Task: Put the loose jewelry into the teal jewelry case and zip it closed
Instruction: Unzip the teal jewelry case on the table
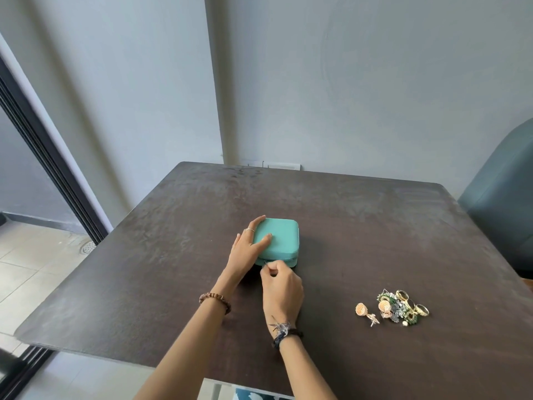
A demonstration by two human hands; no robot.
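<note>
A person's two hands work at one teal jewelry case (281,236) that sits closed near the middle of a dark brown table (346,215). At left, the left hand (248,249) lies flat with straight fingers on the case's lid and left edge, a ring on one finger and one brown bead bracelet (215,300) round the wrist. Just beside it, the right hand (284,290) meets the case's near side, its thumb and forefinger pinched on the small zipper pull (265,263) at the near left corner; one dark braided band (284,332) circles that wrist. The lid is down, so what the case holds cannot be told. Well apart to the right lies the loose jewelry (399,308) on the bare tabletop: one gold dome earring (364,310) a little to the left, then one tangled heap of gold rings, green pieces and another dome earring, too jumbled to count. One blue-grey chair (501,215) stands at the table's far right edge.
</note>
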